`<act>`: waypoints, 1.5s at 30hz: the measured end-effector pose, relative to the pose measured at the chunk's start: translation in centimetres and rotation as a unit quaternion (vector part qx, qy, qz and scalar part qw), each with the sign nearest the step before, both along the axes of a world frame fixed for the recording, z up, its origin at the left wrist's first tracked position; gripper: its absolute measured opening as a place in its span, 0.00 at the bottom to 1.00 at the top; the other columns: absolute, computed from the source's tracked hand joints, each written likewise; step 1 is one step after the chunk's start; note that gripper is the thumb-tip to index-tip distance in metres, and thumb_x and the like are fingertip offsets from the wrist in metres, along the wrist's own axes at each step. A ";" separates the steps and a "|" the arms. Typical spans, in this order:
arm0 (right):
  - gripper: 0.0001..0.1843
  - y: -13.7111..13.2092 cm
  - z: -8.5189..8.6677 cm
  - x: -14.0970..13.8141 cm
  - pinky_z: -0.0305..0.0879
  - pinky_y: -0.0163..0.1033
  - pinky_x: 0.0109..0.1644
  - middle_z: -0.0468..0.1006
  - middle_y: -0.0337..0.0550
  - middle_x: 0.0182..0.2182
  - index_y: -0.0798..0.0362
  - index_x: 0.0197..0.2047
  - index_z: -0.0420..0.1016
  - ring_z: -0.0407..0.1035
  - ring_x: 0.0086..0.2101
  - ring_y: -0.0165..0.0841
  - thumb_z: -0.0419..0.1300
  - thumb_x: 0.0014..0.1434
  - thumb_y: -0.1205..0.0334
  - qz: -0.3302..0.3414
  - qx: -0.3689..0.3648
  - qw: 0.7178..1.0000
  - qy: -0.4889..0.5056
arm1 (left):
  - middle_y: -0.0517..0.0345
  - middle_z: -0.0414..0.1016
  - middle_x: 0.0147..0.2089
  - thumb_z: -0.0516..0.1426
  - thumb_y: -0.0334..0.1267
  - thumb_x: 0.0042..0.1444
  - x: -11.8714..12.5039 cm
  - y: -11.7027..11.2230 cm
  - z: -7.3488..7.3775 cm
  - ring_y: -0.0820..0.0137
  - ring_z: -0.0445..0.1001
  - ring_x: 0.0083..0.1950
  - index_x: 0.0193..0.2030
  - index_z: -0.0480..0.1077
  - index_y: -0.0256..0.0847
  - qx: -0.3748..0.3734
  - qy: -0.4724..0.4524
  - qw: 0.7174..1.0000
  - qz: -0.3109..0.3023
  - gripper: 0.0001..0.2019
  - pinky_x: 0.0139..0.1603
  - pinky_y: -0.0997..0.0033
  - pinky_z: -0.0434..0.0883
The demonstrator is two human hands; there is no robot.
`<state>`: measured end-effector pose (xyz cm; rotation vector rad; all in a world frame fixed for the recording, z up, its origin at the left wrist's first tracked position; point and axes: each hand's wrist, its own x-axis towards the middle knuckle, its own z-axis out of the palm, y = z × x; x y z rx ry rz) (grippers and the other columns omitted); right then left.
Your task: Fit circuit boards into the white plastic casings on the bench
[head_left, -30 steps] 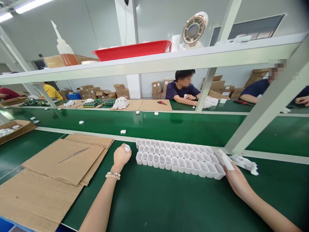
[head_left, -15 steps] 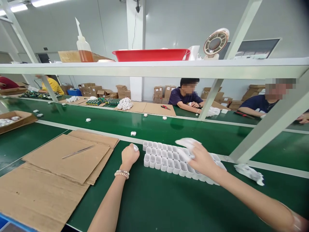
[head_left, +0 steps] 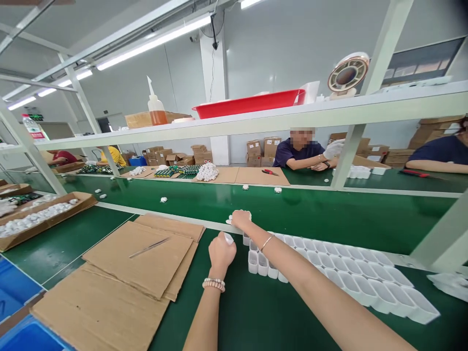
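My left hand [head_left: 221,252] rests as a fist on the green table, closed on a small white part that pokes out at the top. My right hand [head_left: 240,219] reaches across over the edge of the green conveyor belt [head_left: 329,214], fingers closed round a white piece, perhaps a cloth. Just right of both hands lies a white plastic tray [head_left: 351,273] of several small empty cells; my right forearm crosses over its near left corner.
Flat cardboard sheets [head_left: 139,258] with a thin metal tool [head_left: 149,247] lie to the left. A cardboard box of white parts [head_left: 32,219] stands far left. Small white parts ride the belt. A shelf beam carries a red tray [head_left: 248,103]. Other people sit across the belt.
My right hand has swung from the tray's right end across to the left, out to the belt edge beyond my left fist. The camera has tilted up and moved left.
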<state>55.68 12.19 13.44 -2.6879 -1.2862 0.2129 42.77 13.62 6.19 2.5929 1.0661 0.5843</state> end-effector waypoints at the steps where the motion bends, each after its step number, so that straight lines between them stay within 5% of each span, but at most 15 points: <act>1: 0.17 0.0 -0.1 0.2 0.70 0.48 0.48 0.71 0.49 0.49 0.57 0.53 0.69 0.70 0.46 0.38 0.58 0.64 0.58 -0.007 0.003 1.000 0.011 | 0.48 0.77 0.33 0.52 0.35 0.54 0.0 0.0 0.0 0.59 0.78 0.38 0.36 0.67 0.37 0.001 -0.002 1.000 -0.001 0.06 0.30 0.68 0.61; 9: 0.14 -4.2 1.4 2.6 0.71 0.44 0.43 0.74 0.47 0.44 0.58 0.49 0.70 0.72 0.41 0.35 0.60 0.63 0.59 0.037 0.142 0.980 0.132 | 0.51 0.75 0.32 0.52 0.35 0.53 -0.8 -1.0 1.3 0.60 0.77 0.37 0.37 0.66 0.39 0.024 -0.038 0.998 -0.041 0.06 0.33 0.68 0.63; 13: 0.18 -11.9 2.1 1.3 0.71 0.36 0.42 0.77 0.46 0.41 0.58 0.49 0.69 0.73 0.39 0.32 0.65 0.56 0.64 0.118 0.235 0.943 0.205 | 0.53 0.73 0.28 0.52 0.36 0.51 -1.8 -2.9 2.4 0.62 0.75 0.34 0.36 0.66 0.40 0.074 -0.086 0.989 -0.096 0.06 0.33 0.67 0.64; 17: 0.28 -21.0 1.7 -1.8 0.72 0.40 0.43 0.75 0.46 0.46 0.52 0.55 0.67 0.73 0.39 0.34 0.68 0.52 0.57 0.195 0.331 0.882 0.271 | 0.53 0.71 0.24 0.52 0.37 0.47 -2.3 -6.4 3.3 0.64 0.72 0.28 0.31 0.65 0.41 0.160 -0.161 0.956 -0.187 0.05 0.29 0.66 0.62; 21: 0.27 -26.3 1.1 -4.2 0.71 0.44 0.46 0.71 0.46 0.49 0.44 0.56 0.69 0.70 0.44 0.37 0.68 0.53 0.58 0.251 0.378 0.878 0.153 | 0.51 0.72 0.24 0.52 0.38 0.43 -2.4 -9.7 3.7 0.65 0.70 0.26 0.28 0.66 0.41 0.197 -0.180 0.927 -0.263 0.06 0.27 0.65 0.61; 26: 0.26 -27.6 1.0 -5.0 0.71 0.40 0.43 0.69 0.44 0.48 0.38 0.60 0.65 0.69 0.38 0.33 0.63 0.60 0.61 0.320 0.365 0.870 0.089 | 0.51 0.72 0.23 0.51 0.39 0.43 -2.3 -10.9 3.4 0.66 0.69 0.25 0.27 0.67 0.41 0.230 -0.178 0.914 -0.282 0.07 0.27 0.66 0.62; 45: 0.23 -27.9 0.9 -5.9 0.71 0.42 0.41 0.69 0.41 0.40 0.37 0.59 0.66 0.68 0.36 0.33 0.61 0.61 0.57 0.253 0.320 0.906 0.114 | 0.57 0.67 0.21 0.51 0.34 0.46 -2.4 -10.9 3.3 0.70 0.64 0.22 0.28 0.64 0.41 0.320 -0.244 0.863 -0.306 0.02 0.25 0.68 0.56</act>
